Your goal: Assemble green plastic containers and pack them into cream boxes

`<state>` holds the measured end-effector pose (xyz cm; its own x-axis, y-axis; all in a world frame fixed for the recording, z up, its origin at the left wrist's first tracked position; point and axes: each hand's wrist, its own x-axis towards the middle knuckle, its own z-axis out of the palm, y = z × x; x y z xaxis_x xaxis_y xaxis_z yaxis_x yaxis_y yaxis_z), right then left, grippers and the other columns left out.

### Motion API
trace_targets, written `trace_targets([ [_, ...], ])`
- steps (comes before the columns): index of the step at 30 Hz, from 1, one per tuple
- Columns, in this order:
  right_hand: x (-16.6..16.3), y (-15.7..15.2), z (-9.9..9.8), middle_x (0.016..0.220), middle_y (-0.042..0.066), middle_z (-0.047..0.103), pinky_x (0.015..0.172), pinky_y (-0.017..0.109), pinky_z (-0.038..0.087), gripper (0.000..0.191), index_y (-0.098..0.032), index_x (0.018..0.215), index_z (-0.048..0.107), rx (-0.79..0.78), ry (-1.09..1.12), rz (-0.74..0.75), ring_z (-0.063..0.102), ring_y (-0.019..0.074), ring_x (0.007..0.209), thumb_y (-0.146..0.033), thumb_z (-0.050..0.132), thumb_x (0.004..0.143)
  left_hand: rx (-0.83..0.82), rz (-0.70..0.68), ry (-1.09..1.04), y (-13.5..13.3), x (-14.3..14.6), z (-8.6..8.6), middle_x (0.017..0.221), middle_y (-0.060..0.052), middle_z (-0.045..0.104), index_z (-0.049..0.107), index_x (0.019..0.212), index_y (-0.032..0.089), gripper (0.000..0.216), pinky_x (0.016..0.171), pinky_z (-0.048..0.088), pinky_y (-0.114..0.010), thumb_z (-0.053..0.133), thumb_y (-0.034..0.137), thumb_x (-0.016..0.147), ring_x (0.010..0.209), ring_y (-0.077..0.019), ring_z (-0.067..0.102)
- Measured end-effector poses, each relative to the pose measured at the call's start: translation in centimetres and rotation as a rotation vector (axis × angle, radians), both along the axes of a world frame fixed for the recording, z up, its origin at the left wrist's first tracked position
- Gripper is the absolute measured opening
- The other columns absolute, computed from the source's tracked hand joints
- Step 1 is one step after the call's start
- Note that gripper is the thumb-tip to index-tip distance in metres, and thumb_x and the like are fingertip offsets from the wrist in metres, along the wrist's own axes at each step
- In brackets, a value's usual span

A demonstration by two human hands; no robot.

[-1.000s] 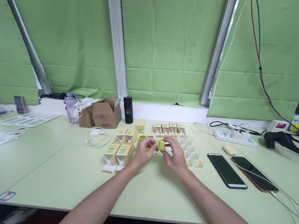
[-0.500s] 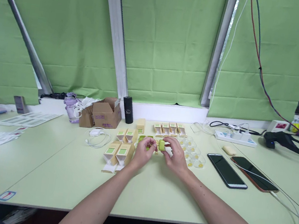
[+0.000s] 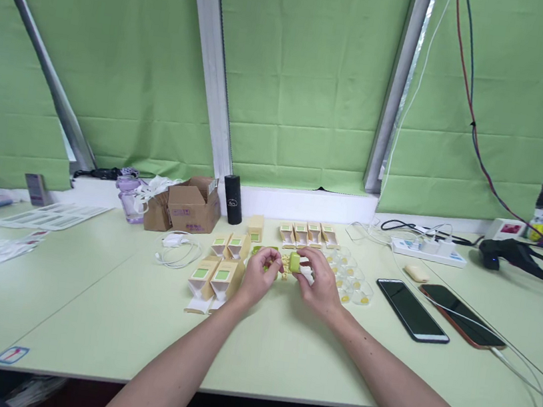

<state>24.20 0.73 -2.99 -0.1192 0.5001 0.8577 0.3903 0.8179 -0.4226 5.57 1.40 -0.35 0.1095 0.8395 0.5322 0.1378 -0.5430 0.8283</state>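
My right hand (image 3: 319, 284) pinches a small green block (image 3: 295, 262) just above the table, with something white under its fingers. My left hand (image 3: 258, 276) is closed beside it, its fingertips pinched on a small piece at the block's left side that I cannot make out. More small green pieces (image 3: 259, 251) lie just behind my left hand. Open tan cartons with green labels (image 3: 216, 276) stand left of my hands. A row of similar cartons (image 3: 308, 233) stands further back. Clear plastic cups holding yellow bits (image 3: 353, 288) sit right of my right hand.
Two phones (image 3: 411, 310) lie to the right, one on a white cable. A power strip (image 3: 428, 252), a black bottle (image 3: 232, 199), a brown cardboard box (image 3: 188, 208), a purple bottle (image 3: 128, 197) and a white charger (image 3: 175, 242) stand further back. Flat packets (image 3: 50, 216) lie at left.
Both hands have shifted very slightly away from me with the green block; nothing else has moved.
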Motion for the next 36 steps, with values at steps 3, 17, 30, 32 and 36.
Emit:
trace_targets([
  [3, 0.0, 0.0, 0.1, 0.132, 0.013, 0.063, 0.091, 0.048, 0.066, 0.048, -0.028, 0.137, 0.057, -0.003, 0.002, -0.012, 0.064, 0.0297, 0.121, -0.01, 0.059, 0.092, -0.003, 0.075, -0.033, 0.3, -0.2, 0.0, 0.074, -0.001, 0.066, 0.058, 0.084, 0.02, 0.015, 0.068, 0.048, -0.027, 0.061, 0.032, 0.093, 0.071, -0.0168, 0.065],
  [17, 0.2, -0.5, 0.3, 0.134, 0.014, 0.054, 0.103, 0.054, 0.062, 0.056, -0.029, 0.145, 0.054, -0.009, -0.04, -0.033, 0.06, 0.0313, 0.127, -0.009, 0.057, 0.092, 0.302, 0.2, 0.194, -0.4, -0.7, 0.3, 0.114, -0.011, 0.068, 0.066, 0.116, 0.022, 0.021, 0.105, 0.05, -0.046, 0.064, 0.027, 0.096, 0.124, -0.0287, 0.058],
  [30, 0.3, -0.5, 0.7, 0.135, 0.017, 0.062, 0.097, 0.053, 0.064, 0.044, -0.025, 0.14, 0.05, 0.124, -0.128, -0.036, 0.061, 0.0326, 0.13, -0.013, 0.055, 0.099, 0.423, 0.091, 0.341, -0.6, -0.4, 0.0, 0.127, -0.01, 0.069, 0.065, 0.13, 0.025, 0.042, 0.114, 0.044, -0.055, 0.074, 0.019, 0.089, 0.132, -0.0329, 0.045],
  [32, 0.3, -0.6, 0.7, 0.135, 0.017, 0.063, 0.102, 0.055, 0.062, 0.037, -0.024, 0.136, 0.053, 0.149, -0.148, -0.051, 0.061, 0.0322, 0.131, -0.014, 0.054, 0.1, 0.422, 0.098, 0.336, -0.6, -0.4, 0.0, 0.126, -0.01, 0.069, 0.066, 0.128, 0.024, 0.042, 0.113, 0.044, -0.056, 0.074, 0.017, 0.088, 0.131, -0.0331, 0.046],
  [36, 0.4, -0.7, 0.8, 0.137, 0.017, 0.063, 0.106, 0.055, 0.06, 0.029, -0.024, 0.128, 0.059, 0.192, -0.212, -0.074, 0.061, 0.0318, 0.133, -0.014, 0.052, 0.102, 0.421, 0.106, 0.332, -0.7, -0.4, 0.1, 0.124, -0.01, 0.07, 0.066, 0.125, 0.024, 0.04, 0.112, 0.046, -0.056, 0.073, 0.016, 0.087, 0.13, -0.0331, 0.047],
])
